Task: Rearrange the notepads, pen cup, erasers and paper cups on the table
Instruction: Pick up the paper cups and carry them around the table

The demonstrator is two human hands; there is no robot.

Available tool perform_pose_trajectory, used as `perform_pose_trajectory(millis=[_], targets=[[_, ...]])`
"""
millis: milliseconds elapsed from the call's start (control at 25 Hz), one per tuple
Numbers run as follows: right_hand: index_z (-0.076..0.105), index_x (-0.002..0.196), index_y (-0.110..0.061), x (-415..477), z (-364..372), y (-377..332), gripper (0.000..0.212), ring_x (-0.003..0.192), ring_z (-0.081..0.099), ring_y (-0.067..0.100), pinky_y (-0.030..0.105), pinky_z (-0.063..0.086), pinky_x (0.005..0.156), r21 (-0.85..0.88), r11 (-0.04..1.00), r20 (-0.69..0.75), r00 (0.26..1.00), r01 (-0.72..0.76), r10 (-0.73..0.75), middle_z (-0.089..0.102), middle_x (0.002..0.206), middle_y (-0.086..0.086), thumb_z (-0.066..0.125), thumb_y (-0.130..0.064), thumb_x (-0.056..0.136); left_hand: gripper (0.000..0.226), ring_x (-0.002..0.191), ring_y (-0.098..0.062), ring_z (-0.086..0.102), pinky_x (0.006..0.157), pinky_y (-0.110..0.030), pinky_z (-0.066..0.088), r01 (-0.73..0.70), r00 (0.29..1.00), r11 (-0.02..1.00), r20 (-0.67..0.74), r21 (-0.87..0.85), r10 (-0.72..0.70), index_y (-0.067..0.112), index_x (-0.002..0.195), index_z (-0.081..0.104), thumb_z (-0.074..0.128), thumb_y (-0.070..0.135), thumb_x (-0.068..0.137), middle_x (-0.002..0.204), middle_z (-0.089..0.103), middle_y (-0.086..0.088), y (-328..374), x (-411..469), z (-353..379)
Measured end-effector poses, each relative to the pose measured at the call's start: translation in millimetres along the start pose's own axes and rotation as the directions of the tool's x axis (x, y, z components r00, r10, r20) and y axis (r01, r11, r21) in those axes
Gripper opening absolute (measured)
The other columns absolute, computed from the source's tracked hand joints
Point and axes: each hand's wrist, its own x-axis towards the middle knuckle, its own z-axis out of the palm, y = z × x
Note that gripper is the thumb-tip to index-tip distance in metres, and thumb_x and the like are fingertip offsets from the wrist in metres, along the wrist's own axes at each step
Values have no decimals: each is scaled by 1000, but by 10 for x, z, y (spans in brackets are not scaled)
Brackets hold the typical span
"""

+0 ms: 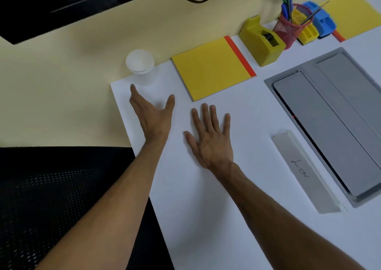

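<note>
Cups [140,67], stacked upright at upper left of frame on tabletop [206,207] corner, sit just beyond L hand [153,117], grip open w/ thumb and fingers spread, nearer than flat, empty R hand [210,139].

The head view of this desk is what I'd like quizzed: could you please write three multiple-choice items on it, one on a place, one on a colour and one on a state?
1. Where does the stack of paper cups stand?
A. at the table's far left corner
B. inside the grey tray
C. on the near notepad

2. What colour is the strip along one edge of the near notepad?
A. green
B. orange-red
C. black

3. What is the left hand doing?
A. gripping a pen
B. pressing on the notepad
C. open and empty, just short of the cups

Answers:
1 A, the cups sit by the corner of the white table, left of the notepad.
2 B, an orange-red band runs along its right edge.
3 C, thumb and fingers are spread with nothing between them.
</note>
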Motion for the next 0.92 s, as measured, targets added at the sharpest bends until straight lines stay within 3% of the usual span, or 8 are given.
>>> perform_pose_trajectory(millis=[200, 360, 560, 720, 840, 920], targets=[[-3, 158, -22, 12, 10, -4, 69, 152, -15, 26, 60, -1, 119, 19, 1000, -9, 1000, -11, 11, -11, 166, 7, 8, -59, 101, 126, 145, -27, 26, 112, -38, 32, -22, 982, 995, -189, -98, 3, 18, 158, 7, 87, 44, 64, 158, 23, -10, 135, 526, 222], [-6, 158, -23, 22, 29, 7, 69, 152, -16, 25, 60, -2, 119, 32, 999, -11, 1000, -10, 10, -12, 165, 7, 8, -60, 101, 116, 134, -28, 45, 107, -42, 39, -13, 952, 1000, -305, 26, 20, 13, 155, 19, 85, 44, 65, 149, 41, -8, 214, 772, 279], [-5, 158, -23, 28, 36, 10, 69, 152, -16, 25, 60, -2, 119, 32, 999, -18, 1000, -7, 8, -12, 165, 7, 10, -60, 101, 89, 129, -26, 52, 103, -41, 45, -46, 948, 993, -308, 109, 78, 10, 148, 34, 81, 34, 77, 144, 50, -5, 243, 850, 277], [-1, 158, -24, 17, 6, 21, 71, 152, -16, 23, 58, -7, 120, 72, 997, -21, 1000, 7, -5, -11, 166, 5, 13, -61, 100, 85, 130, -23, 50, 100, -33, 44, -79, 938, 995, -334, 56, 93, 11, 146, 38, 80, 35, 76, 142, 51, -4, 338, 672, 113], [5, 159, -23, 27, -55, 88, 75, 152, -16, 24, 58, -8, 119, 176, 983, 45, 997, 58, -67, -9, 166, 6, 28, -62, 98, 84, 129, -23, 50, 101, -35, 45, -94, 948, 995, -303, 13, 93, 12, 144, 39, 80, 38, 75, 141, 52, -5, 443, 321, -35], [11, 158, -20, 27, -237, 186, 77, 153, -11, 24, 56, -5, 120, 336, 941, 134, 988, 31, -80, -5, 166, 8, 45, -54, 98, 84, 127, -24, 52, 102, -38, 47, -109, 966, 994, -239, -22, 101, 12, 143, 41, 81, 38, 74, 139, 54, -5, 567, 25, -115]])
